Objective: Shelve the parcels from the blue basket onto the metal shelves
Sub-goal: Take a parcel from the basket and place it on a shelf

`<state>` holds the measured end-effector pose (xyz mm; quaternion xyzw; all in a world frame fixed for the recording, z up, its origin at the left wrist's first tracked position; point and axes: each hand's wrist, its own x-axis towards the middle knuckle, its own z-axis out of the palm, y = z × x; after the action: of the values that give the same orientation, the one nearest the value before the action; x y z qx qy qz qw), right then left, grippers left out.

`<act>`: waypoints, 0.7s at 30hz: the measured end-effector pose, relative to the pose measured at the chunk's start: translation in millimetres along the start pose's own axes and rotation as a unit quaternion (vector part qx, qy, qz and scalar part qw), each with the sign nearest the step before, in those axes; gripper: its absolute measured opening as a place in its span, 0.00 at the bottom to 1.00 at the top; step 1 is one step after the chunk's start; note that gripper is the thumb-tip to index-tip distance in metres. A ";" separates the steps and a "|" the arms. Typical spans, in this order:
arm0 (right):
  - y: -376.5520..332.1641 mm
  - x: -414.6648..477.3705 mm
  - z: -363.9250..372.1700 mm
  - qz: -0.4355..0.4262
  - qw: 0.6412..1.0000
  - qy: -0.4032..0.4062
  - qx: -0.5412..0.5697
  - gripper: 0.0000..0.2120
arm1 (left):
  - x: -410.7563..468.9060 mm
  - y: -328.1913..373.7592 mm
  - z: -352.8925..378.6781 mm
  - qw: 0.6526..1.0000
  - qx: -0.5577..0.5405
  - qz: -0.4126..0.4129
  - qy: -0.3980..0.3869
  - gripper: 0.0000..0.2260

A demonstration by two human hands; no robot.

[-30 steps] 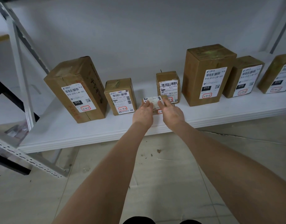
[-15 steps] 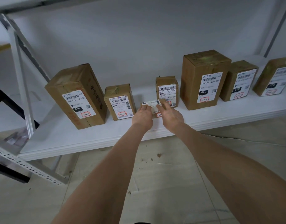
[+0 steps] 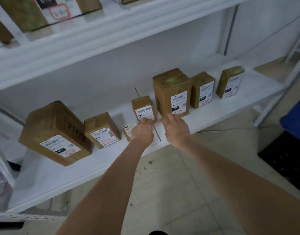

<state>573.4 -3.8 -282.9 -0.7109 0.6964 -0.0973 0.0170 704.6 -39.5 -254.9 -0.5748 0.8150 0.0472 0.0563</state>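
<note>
A small, flat brown parcel (image 3: pixel 128 131) with a white label lies on the lower white shelf (image 3: pixel 98 160) among upright boxes (image 3: pixel 102 129). The left hand (image 3: pixel 142 131) curls its fingers over it; the right hand (image 3: pixel 177 129) hovers, fingers spread.

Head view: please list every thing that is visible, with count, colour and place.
Lower shelf: one, white, middle.
Upper shelf: one, white, top.
Boxes: six, brown, standing along lower shelf.
Flat parcel: one, brown, lying at lower shelf front.
Upper boxes: several, brown, upper shelf, cut off.
Basket: one, blue, right edge.
Grid: one, black, floor at right.
Floor: one, beige, bottom.
Left grip: one, on flat parcel; hold unclear.
Right grip: one, open, beside left grip.
</note>
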 end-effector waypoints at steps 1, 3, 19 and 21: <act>10.6 -7.4 -17.4 0.013 1.000 -0.010 -0.008 0.25 | -2.0 15.7 -13.3 1.000 0.013 0.019 -0.013 0.23; 34.0 -23.6 -55.1 0.042 0.999 -0.026 -0.019 0.26 | -5.6 50.7 -42.3 0.997 0.038 0.062 -0.027 0.23; 222.6 -172.2 -390.2 0.361 0.927 -0.026 -0.097 0.24 | -51.9 358.8 -303.7 0.924 0.019 0.381 -0.017 0.20; 245.3 -193.1 -417.0 0.387 0.917 -0.015 -0.094 0.24 | -59.1 397.7 -322.7 0.911 0.007 0.412 -0.011 0.17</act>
<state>261.6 227.2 64.7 -0.3854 0.9227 -0.0061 -0.0033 337.4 103.0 77.8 -0.1872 0.9790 0.0668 0.0450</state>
